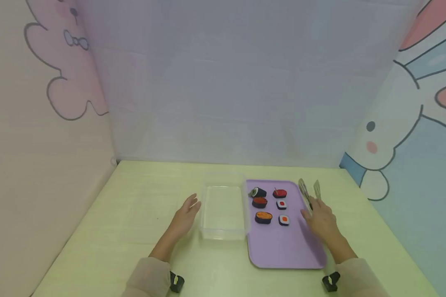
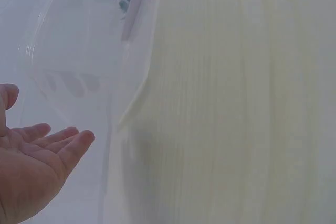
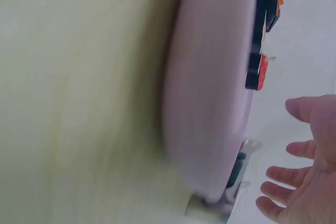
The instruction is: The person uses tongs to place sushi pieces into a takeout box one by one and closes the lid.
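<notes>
My left hand [image 1: 183, 216] is beside the left wall of a clear plastic container [image 1: 204, 235], fingers extended and holding nothing. In the left wrist view, the left hand [image 2: 39, 166] appears apart from the container's wall [image 2: 100, 45]. My right hand [image 1: 321, 220] hovers by the right edge of a purple tray [image 1: 286, 251], near a whisk [image 1: 303, 187] and a small slotted turner [image 1: 317, 189], whose handles it partly hides. The right wrist view shows that hand [image 3: 302, 169] with spread fingers and nothing in them.
Several toy sushi pieces lie on the tray, among them an orange-topped one [image 1: 263, 217], a red-topped one [image 1: 280, 193] and a square roll [image 1: 284, 220]. A faint transparent sheet or lid [image 1: 148, 212] lies left on the pale table [image 1: 215, 272]. Printed cloth walls [image 1: 223, 103] surround it.
</notes>
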Demonstrator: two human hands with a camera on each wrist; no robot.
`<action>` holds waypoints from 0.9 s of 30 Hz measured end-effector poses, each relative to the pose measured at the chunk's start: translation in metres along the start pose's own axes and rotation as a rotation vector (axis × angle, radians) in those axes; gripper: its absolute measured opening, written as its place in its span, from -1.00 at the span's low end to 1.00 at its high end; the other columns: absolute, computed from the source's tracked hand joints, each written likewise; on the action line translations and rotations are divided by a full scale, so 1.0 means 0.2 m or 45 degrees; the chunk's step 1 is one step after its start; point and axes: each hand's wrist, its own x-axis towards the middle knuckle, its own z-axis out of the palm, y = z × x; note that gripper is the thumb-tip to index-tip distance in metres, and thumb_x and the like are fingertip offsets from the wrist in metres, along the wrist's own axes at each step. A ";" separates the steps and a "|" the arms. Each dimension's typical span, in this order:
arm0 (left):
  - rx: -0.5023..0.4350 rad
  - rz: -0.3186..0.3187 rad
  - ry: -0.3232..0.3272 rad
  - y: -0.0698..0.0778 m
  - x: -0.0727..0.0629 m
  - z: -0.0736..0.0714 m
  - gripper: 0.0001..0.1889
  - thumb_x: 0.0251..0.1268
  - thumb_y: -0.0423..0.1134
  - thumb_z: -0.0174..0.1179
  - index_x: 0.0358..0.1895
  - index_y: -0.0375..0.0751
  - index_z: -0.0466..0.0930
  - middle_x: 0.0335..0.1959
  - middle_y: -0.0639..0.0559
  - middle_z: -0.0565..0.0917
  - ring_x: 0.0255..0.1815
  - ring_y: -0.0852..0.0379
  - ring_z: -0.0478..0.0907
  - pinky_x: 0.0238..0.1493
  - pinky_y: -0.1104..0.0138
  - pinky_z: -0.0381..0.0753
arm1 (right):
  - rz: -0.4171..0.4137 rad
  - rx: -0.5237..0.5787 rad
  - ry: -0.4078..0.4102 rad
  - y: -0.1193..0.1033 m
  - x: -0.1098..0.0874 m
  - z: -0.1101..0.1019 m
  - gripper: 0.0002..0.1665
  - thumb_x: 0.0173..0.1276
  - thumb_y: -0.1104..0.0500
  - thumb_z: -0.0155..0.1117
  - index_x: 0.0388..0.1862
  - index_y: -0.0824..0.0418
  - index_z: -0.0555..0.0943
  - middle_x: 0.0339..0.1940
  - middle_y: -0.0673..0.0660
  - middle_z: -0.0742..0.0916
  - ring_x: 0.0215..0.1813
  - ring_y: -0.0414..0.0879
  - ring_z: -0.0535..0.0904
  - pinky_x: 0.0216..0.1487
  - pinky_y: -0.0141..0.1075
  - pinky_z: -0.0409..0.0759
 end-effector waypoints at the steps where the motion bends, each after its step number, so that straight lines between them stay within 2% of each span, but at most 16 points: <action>1: -0.038 -0.004 0.001 0.00 0.00 0.01 -0.35 0.59 0.07 -0.20 0.53 -0.27 -0.01 0.46 -0.31 0.18 0.40 -0.36 0.17 0.28 -0.25 0.21 | 0.028 -0.005 -0.011 0.01 0.00 -0.01 -0.26 0.47 0.07 0.07 0.41 0.54 0.15 0.29 0.62 0.28 0.24 0.59 0.21 0.07 0.42 0.28; 7: -0.181 -0.068 0.013 0.00 0.01 0.06 -0.43 0.59 -0.10 -0.16 0.51 -0.29 0.04 0.46 -0.33 0.17 0.38 -0.33 0.22 0.31 -0.11 0.29 | 0.198 -0.023 -0.105 0.11 -0.01 -0.03 -0.24 0.49 0.04 0.02 0.40 0.56 0.08 0.15 0.68 0.31 0.12 0.60 0.31 -0.04 0.35 0.42; 12: -0.220 -0.082 0.020 0.00 0.02 0.08 -0.44 0.58 -0.13 -0.15 0.53 -0.24 0.04 0.46 -0.31 0.20 0.39 -0.29 0.22 0.32 -0.07 0.29 | 0.313 0.010 -0.184 0.15 0.01 -0.04 -0.18 0.49 -0.03 -0.01 0.38 0.57 0.03 0.11 0.67 0.29 0.09 0.58 0.33 -0.06 0.33 0.45; 18: -0.217 -0.064 0.024 -0.01 0.01 0.08 -0.44 0.59 -0.14 -0.14 0.52 -0.24 0.05 0.44 -0.32 0.22 0.39 -0.30 0.22 0.31 -0.08 0.30 | 0.332 0.022 -0.236 0.15 0.03 -0.04 -0.20 0.49 -0.02 -0.03 0.29 0.66 0.06 0.02 0.68 0.33 0.00 0.53 0.42 -0.11 0.26 0.49; 24: -0.185 -0.050 0.041 -0.01 0.01 0.09 -0.47 0.60 -0.17 -0.13 0.52 -0.22 0.09 0.44 -0.32 0.23 0.37 -0.30 0.25 0.28 -0.06 0.33 | 0.372 -0.008 -0.281 0.16 0.05 -0.04 -0.36 0.48 0.03 -0.11 0.05 0.68 0.20 -0.18 0.55 0.47 -0.24 0.29 0.51 -0.29 0.08 0.54; 27: -0.172 -0.038 0.045 -0.01 0.01 0.08 -0.47 0.60 -0.15 -0.13 0.52 -0.21 0.10 0.44 -0.34 0.23 0.37 -0.30 0.26 0.28 -0.07 0.33 | 0.381 0.021 -0.266 0.18 0.06 -0.04 -0.43 0.47 0.07 -0.18 -0.01 0.66 0.21 -0.21 0.53 0.45 -0.28 0.28 0.49 -0.32 0.08 0.52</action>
